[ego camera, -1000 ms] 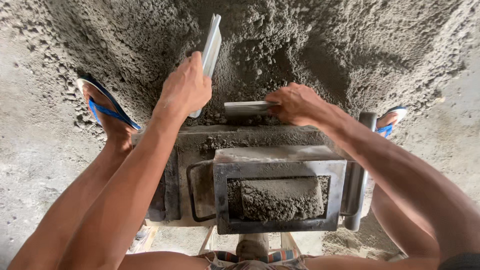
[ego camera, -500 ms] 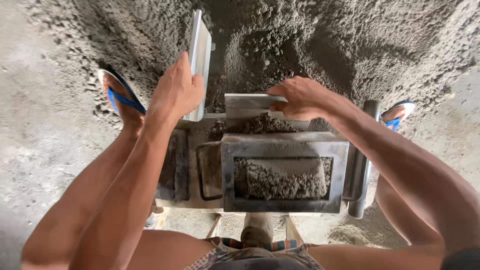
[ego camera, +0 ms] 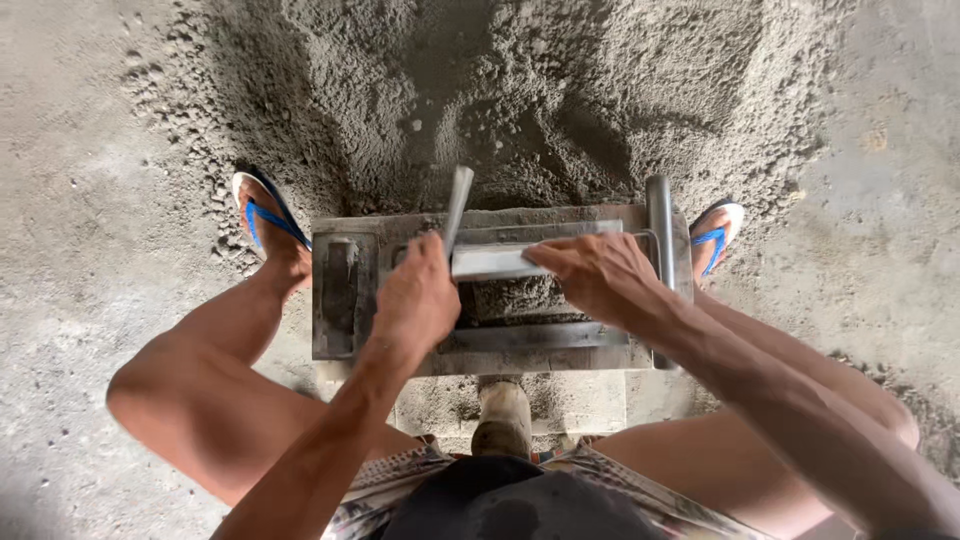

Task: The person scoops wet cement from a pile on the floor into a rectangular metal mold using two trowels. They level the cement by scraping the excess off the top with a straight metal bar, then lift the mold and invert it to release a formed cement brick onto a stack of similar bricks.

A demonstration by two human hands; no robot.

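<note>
We are squatting over a grey rectangular steel block mould [ego camera: 340,300] that stands on the concrete floor [ego camera: 90,200], its far edge up against a heap of damp grey cement-and-sand mix [ego camera: 520,90]. Our left hand [ego camera: 418,298] is wrapped in a closed grip around the lower end of a flat, narrow metal scraper bar [ego camera: 459,205], which stands nearly upright and leans slightly to the right, its upper end rising over the mould's far rim. Our right hand [ego camera: 598,277] rests on a pale flat metal plate [ego camera: 495,262] lying crosswise over the mould's opening; the fingers curl down onto its right end and press it, though from this angle we cannot tell whether they close under the plate or only lie on top. The two hands are just beside each other, with the plate's left end touching or nearly touching the scraper. Beneath the plate, grey mix [ego camera: 510,298] fills the mould's cavity. An upright steel pipe handle [ego camera: 660,230] runs along the mould's right side. Our feet, in blue-strapped flip-flops, flank the mould: the left sandal [ego camera: 262,215] at its far left corner, the right sandal [ego camera: 715,235] just past the pipe handle.
</note>
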